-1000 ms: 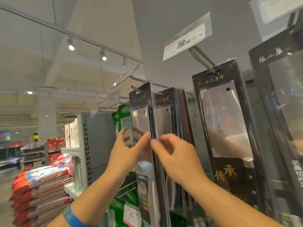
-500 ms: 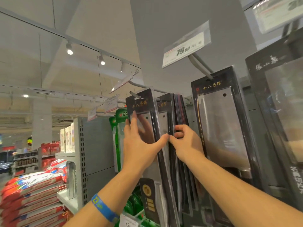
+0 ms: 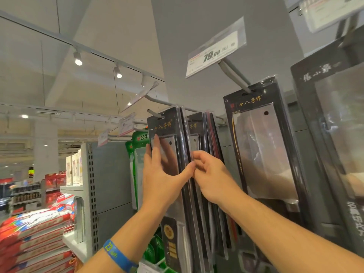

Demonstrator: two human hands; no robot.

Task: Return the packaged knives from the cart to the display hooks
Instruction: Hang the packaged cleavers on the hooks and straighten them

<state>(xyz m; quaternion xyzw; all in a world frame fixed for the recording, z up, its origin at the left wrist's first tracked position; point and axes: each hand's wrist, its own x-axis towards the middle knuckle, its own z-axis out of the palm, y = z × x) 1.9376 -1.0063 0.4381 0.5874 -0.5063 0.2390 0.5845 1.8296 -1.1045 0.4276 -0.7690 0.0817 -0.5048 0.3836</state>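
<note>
Left hand [image 3: 161,174] pressed flat, fingers straight, against the front of the packaged knife [image 3: 173,123], thumb at its right edge. Right hand [image 3: 212,174] pinches that edge with curled fingers. The pack hangs foremost on a display hook [image 3: 155,114], further packs [image 3: 199,127] behind. Price tag [image 3: 215,50] above, to the right.

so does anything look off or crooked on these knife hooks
The front knife package hangs at the very tip of its hook, a gap apart from the packs behind it. The left hand presses flat on its face, the right hand pinches its edge. Nothing looks damaged.
</note>
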